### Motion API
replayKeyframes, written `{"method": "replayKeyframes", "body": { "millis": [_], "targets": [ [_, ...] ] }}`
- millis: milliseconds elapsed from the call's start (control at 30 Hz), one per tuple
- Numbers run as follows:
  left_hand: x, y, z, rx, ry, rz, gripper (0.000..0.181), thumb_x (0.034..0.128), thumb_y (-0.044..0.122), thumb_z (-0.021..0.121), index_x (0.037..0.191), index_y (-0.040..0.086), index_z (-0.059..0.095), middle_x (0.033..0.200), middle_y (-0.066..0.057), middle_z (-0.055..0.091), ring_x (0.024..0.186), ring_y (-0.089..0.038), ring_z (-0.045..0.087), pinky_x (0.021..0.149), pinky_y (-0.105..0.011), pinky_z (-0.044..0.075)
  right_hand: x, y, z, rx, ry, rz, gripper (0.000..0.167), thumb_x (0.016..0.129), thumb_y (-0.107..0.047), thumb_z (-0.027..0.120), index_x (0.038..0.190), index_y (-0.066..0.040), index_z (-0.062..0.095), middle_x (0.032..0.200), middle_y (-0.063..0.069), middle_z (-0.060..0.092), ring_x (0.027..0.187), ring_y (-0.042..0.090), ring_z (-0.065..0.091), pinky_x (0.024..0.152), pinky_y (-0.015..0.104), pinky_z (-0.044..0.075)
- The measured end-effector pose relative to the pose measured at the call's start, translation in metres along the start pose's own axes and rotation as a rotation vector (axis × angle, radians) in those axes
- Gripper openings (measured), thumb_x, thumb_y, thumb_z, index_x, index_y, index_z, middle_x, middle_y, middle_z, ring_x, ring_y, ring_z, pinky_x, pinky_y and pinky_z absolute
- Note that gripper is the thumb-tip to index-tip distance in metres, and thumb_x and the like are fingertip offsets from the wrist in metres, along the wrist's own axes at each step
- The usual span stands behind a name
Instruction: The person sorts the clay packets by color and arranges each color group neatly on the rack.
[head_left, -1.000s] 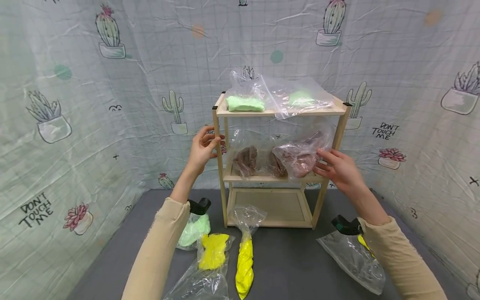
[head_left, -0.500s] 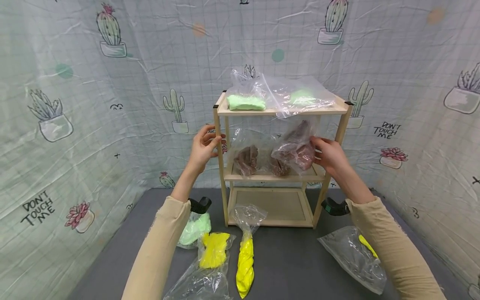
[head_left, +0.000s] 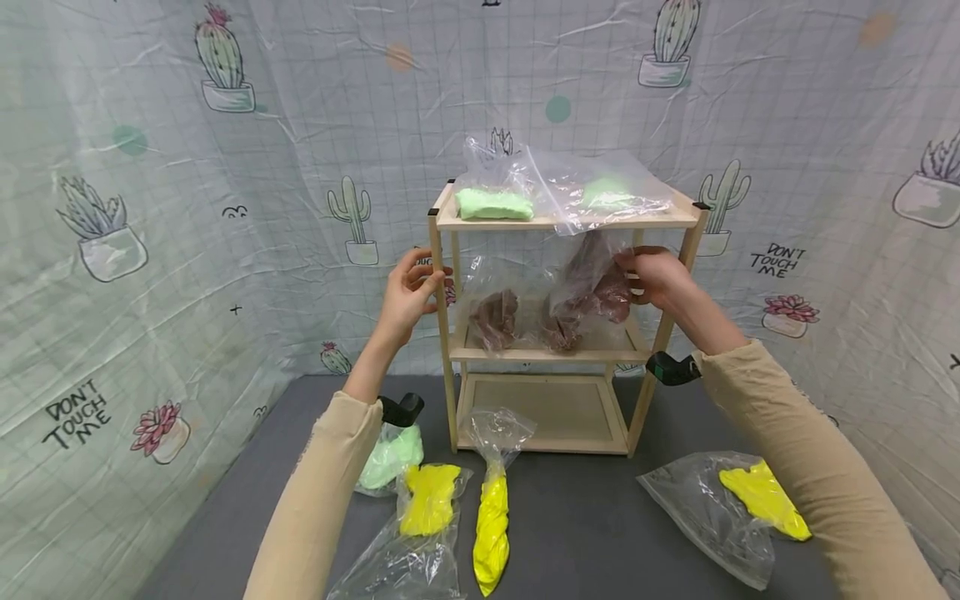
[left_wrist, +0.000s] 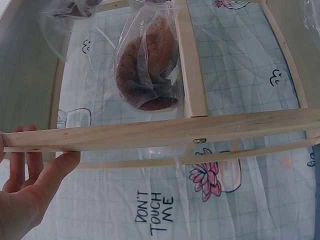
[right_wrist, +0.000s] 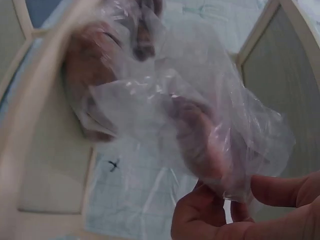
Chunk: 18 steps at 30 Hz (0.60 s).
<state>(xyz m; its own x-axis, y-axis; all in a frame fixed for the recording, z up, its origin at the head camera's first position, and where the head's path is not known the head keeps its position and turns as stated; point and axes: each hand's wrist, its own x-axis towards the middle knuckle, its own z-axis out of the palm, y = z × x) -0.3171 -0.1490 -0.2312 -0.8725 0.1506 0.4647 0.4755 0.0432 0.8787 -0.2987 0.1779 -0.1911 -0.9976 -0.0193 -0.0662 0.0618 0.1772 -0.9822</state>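
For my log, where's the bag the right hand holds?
In the head view, the bag is right of centre, between the top shelf and the middle shelf.

It looks like a makeshift recording booth: creased, cactus-printed cloth (head_left: 450, 108) hangs on three sides of a dark grey desk (head_left: 585, 517) bearing a small wooden rack (head_left: 543, 408), and black wrist cameras (head_left: 402, 410) show beside both sleeves (head_left: 311, 492).

A grey table (head_left: 585, 525) carries a pale green bag (head_left: 392, 460) at left, yellow bags (head_left: 491, 533) nearer, and a far wooden rack (head_left: 558, 408) bearing green bags (head_left: 495, 205) atop, brown bags (head_left: 495, 321) midway.
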Motion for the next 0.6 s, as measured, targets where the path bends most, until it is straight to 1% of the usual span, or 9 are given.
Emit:
{"method": "replayKeyframes", "body": {
  "millis": [67, 133, 200, 267, 333, 400, 500, 567, 600],
  "targets": [
    [0.000, 0.000, 0.001, -0.003, 0.001, -0.002, 0.033, 0.0900, 0.014, 0.052, 0.122, 0.008, 0.045, 0.087, 0.011, 0.059, 0.089, -0.022, 0.060, 0.062, -0.035, 0.051, 0.002, -0.004, -0.001, 0.008, 0.016, 0.023, 0.011, 0.094, -0.023, 0.039, 0.100, -0.014, 0.043, 0.095, -0.001, 0.043, 0.092, 0.016, 0.044, 0.082, 0.037, 0.035],
    [0.000, 0.000, 0.001, -0.005, 0.001, -0.002, 0.033, 0.0901, 0.014, 0.051, 0.122, 0.009, 0.045, 0.087, 0.012, 0.059, 0.094, -0.030, 0.058, 0.061, -0.033, 0.052, 0.003, -0.007, -0.001, 0.015, 0.028, 0.046, 0.009, 0.094, -0.022, 0.040, 0.099, -0.016, 0.043, 0.098, 0.000, 0.041, 0.098, 0.018, 0.042, 0.086, 0.039, 0.034],
    [0.000, 0.000, 0.001, -0.002, 0.002, -0.004, 0.033, 0.0902, 0.014, 0.051, 0.122, 0.009, 0.045, 0.087, 0.012, 0.059, 0.096, -0.032, 0.057, 0.060, -0.032, 0.052, 0.004, -0.009, -0.002, 0.026, 0.026, 0.057, 0.008, 0.093, -0.022, 0.042, 0.097, -0.016, 0.043, 0.098, -0.001, 0.040, 0.100, 0.020, 0.041, 0.087, 0.041, 0.034],
    [0.000, -0.001, 0.001, 0.005, 0.002, -0.004, 0.033, 0.0903, 0.015, 0.051, 0.122, 0.009, 0.045, 0.088, 0.012, 0.059, 0.095, -0.031, 0.057, 0.060, -0.032, 0.052, 0.006, -0.010, -0.003, 0.052, 0.022, 0.058, 0.007, 0.093, -0.022, 0.043, 0.093, -0.015, 0.044, 0.095, -0.002, 0.040, 0.098, 0.019, 0.041, 0.085, 0.039, 0.035],
    [0.000, -0.001, 0.001, 0.006, 0.007, -0.006, 0.033, 0.0902, 0.014, 0.051, 0.122, 0.009, 0.045, 0.089, 0.009, 0.059, 0.094, -0.029, 0.058, 0.061, -0.032, 0.052, 0.006, -0.010, -0.004, 0.137, 0.013, 0.069, 0.008, 0.092, -0.020, 0.043, 0.088, -0.014, 0.047, 0.090, -0.002, 0.043, 0.093, 0.018, 0.043, 0.080, 0.036, 0.038],
    [0.000, 0.000, 0.000, 0.015, 0.009, -0.006, 0.033, 0.0903, 0.015, 0.051, 0.123, 0.009, 0.045, 0.092, 0.004, 0.060, 0.092, -0.027, 0.059, 0.061, -0.033, 0.052, 0.006, -0.009, -0.003, 0.272, 0.025, 0.088, 0.013, 0.092, -0.016, 0.043, 0.082, -0.014, 0.050, 0.085, -0.002, 0.046, 0.086, 0.017, 0.047, 0.075, 0.032, 0.041],
    [0.000, 0.000, 0.000, 0.018, 0.014, -0.007, 0.032, 0.0906, 0.014, 0.051, 0.122, 0.009, 0.046, 0.099, -0.009, 0.060, 0.095, -0.031, 0.058, 0.062, -0.036, 0.051, 0.003, -0.006, 0.002, 0.455, 0.075, 0.102, 0.020, 0.091, -0.009, 0.044, 0.074, -0.013, 0.053, 0.081, -0.001, 0.046, 0.078, 0.015, 0.050, 0.068, 0.029, 0.046],
    [-0.001, 0.000, -0.001, 0.024, 0.012, -0.006, 0.032, 0.0908, 0.014, 0.050, 0.122, 0.008, 0.046, 0.105, -0.018, 0.058, 0.095, -0.033, 0.057, 0.062, -0.037, 0.051, 0.008, 0.002, 0.004, 0.503, 0.139, 0.085, 0.022, 0.090, -0.005, 0.045, 0.070, -0.012, 0.054, 0.080, -0.001, 0.045, 0.073, 0.014, 0.050, 0.064, 0.028, 0.047],
    [-0.001, 0.001, -0.001, 0.026, 0.011, -0.004, 0.032, 0.0910, 0.015, 0.050, 0.122, 0.008, 0.046, 0.107, -0.021, 0.057, 0.095, -0.032, 0.058, 0.062, -0.037, 0.051, 0.015, 0.008, 0.004, 0.480, 0.175, 0.075, 0.023, 0.090, -0.005, 0.044, 0.070, -0.013, 0.052, 0.080, -0.001, 0.044, 0.071, 0.013, 0.049, 0.064, 0.028, 0.047]
  ]
}}
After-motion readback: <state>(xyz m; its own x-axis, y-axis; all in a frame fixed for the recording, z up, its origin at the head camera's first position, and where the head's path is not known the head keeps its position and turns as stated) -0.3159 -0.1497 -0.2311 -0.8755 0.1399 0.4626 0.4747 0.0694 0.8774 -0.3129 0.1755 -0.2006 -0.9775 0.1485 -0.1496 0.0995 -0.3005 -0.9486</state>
